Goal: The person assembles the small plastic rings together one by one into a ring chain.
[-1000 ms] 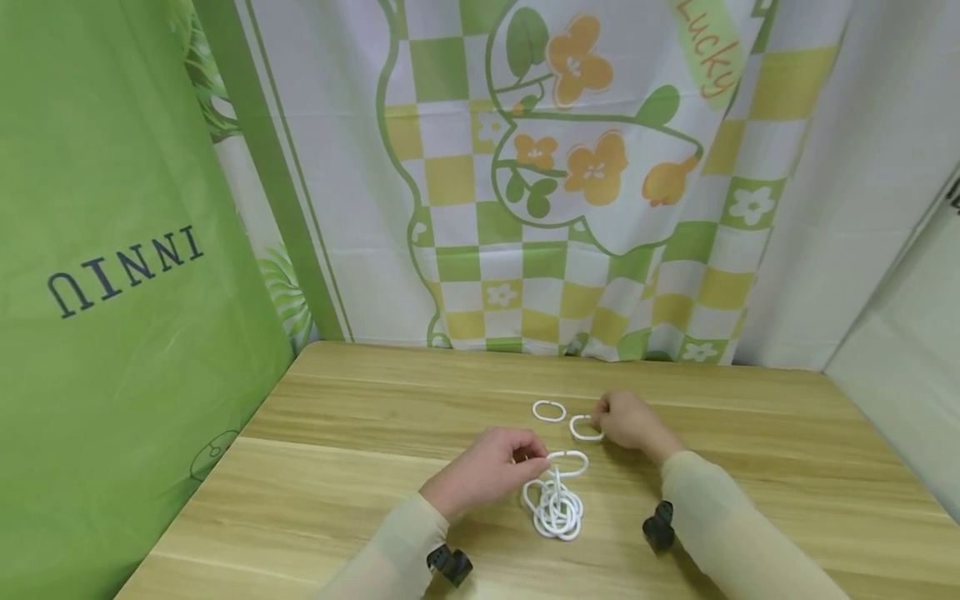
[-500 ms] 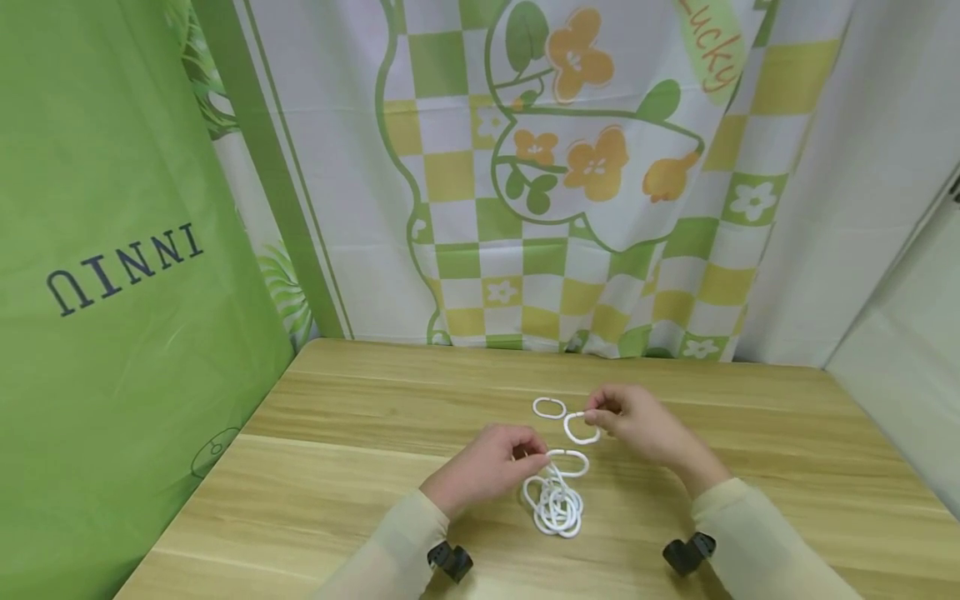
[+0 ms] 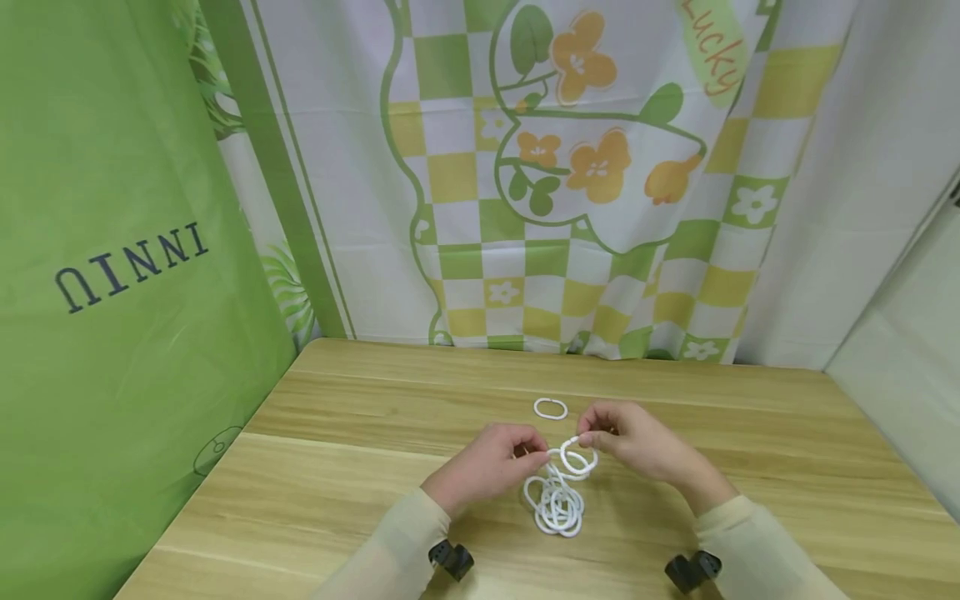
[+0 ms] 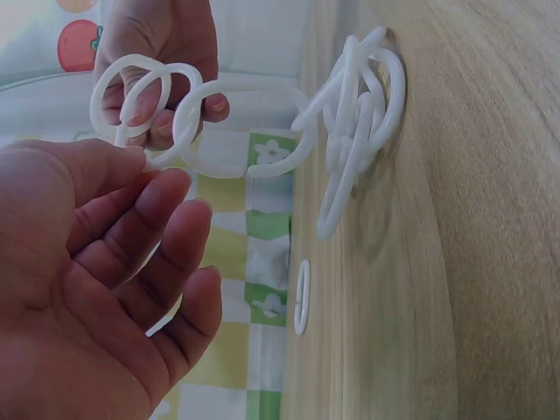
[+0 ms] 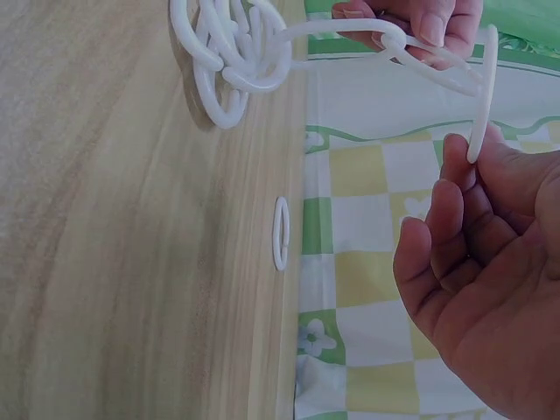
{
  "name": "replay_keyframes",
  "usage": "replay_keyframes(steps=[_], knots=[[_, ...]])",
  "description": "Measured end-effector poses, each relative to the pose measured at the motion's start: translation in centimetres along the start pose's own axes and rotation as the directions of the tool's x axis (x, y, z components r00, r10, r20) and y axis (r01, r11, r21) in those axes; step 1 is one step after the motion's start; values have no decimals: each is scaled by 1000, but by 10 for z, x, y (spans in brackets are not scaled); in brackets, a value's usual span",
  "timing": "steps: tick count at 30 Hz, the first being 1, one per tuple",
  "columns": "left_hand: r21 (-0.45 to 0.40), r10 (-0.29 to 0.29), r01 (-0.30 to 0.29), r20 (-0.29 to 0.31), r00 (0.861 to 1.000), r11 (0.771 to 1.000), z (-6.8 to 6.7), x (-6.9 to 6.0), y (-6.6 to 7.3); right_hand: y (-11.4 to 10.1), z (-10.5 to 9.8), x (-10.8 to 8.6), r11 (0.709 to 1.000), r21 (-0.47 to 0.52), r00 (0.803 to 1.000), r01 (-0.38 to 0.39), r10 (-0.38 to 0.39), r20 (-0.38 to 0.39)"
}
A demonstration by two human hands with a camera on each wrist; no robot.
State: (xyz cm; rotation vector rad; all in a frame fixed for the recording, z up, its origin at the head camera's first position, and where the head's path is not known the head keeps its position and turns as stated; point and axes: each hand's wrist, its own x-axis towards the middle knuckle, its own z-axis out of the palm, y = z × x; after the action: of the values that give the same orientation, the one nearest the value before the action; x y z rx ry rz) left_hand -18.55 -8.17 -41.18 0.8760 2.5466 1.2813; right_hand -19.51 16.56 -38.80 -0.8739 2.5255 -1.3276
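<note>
My left hand [image 3: 487,467] pinches the end link [image 5: 437,80] of a white plastic chain between thumb and forefinger. From there the chain runs down to a tangled pile of links [image 3: 558,518] on the table. My right hand [image 3: 637,437] pinches a separate white oval link [image 5: 484,96] by its edge. This link is up against the end link and overlaps it in the views; whether the two are hooked together I cannot tell. Each link seems to have a small gap in its side. Behind the hands, one loose link [image 5: 276,232] lies flat on the table.
The wooden table [image 3: 360,500] reaches back to a patterned curtain [image 3: 450,179]. A green cover [image 3: 135,375] hangs along the left edge, and a pale wall [image 3: 915,333] stands at the right. Small black cameras sit on both wrists.
My right hand has lifted its link off the table and brought it left and nearer, onto the end link. The left hand has stayed in place, pinching the chain.
</note>
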Motion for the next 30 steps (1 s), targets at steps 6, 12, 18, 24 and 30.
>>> replay_keyframes(steps=[6, 12, 18, 24, 30], knots=[[7, 3, -3, -1, 1000, 1000, 1, 1, -1, 1, 2, -3, 1000, 15, 999, 5, -6, 35], [2, 6, -6, 1, 1000, 1000, 1, 1, 0, 3, 5, -5, 999, 26, 999, 19, -20, 49], [-10, 23, -23, 15, 1000, 1000, 1, 1, -1, 2, 9, -5, 998, 42, 996, 36, -40, 77], [-15, 22, -21, 16, 1000, 1000, 0, 0, 0, 2, 12, -6, 999, 0, 997, 38, -38, 71], [-34, 45, -44, 18, 999, 998, -1, -2, 2, 0, 11, -6, 1000, -23, 1000, -1, 1, 20]])
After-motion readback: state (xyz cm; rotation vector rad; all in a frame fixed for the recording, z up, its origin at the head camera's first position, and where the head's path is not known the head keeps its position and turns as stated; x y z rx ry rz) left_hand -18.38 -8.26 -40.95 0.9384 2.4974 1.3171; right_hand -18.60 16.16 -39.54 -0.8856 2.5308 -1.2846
